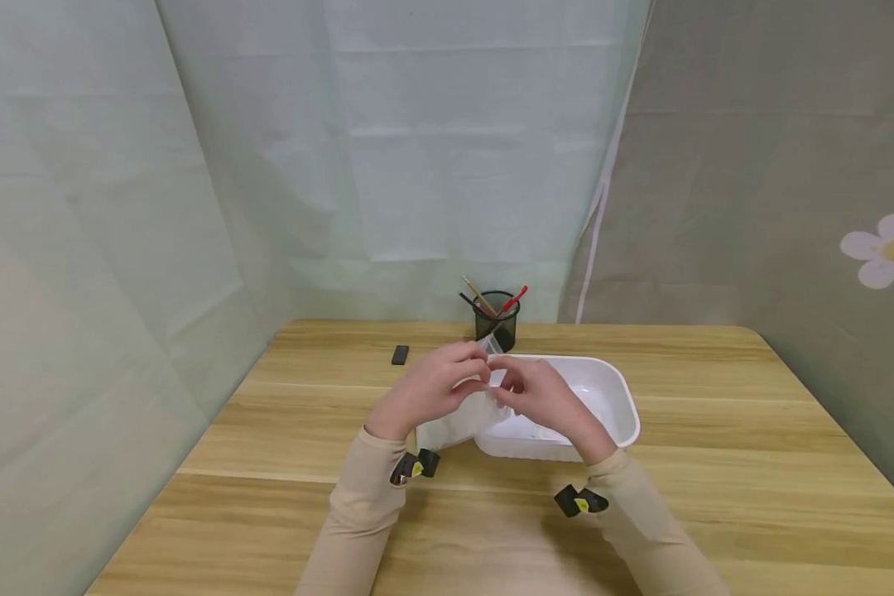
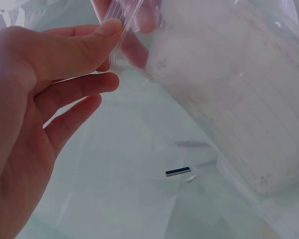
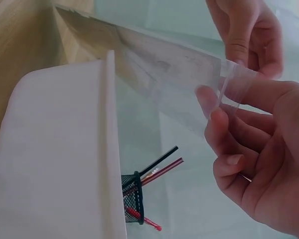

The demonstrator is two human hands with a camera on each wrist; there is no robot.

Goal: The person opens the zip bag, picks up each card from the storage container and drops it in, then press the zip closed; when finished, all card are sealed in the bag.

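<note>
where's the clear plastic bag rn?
Head view, centre: the clear plastic bag hangs between both hands, left hand and right hand pinching its top edge, just left of the white tub.

Light wood-grain table [image 1: 715,463], rounded corners. On it: white plastic tub [image 1: 617,401] near centre; black mesh pen holder [image 1: 501,324] with red, black and tan pens just behind the tub at the back edge; small black rectangular block [image 1: 400,355] lying flat, left of the holder.
</note>
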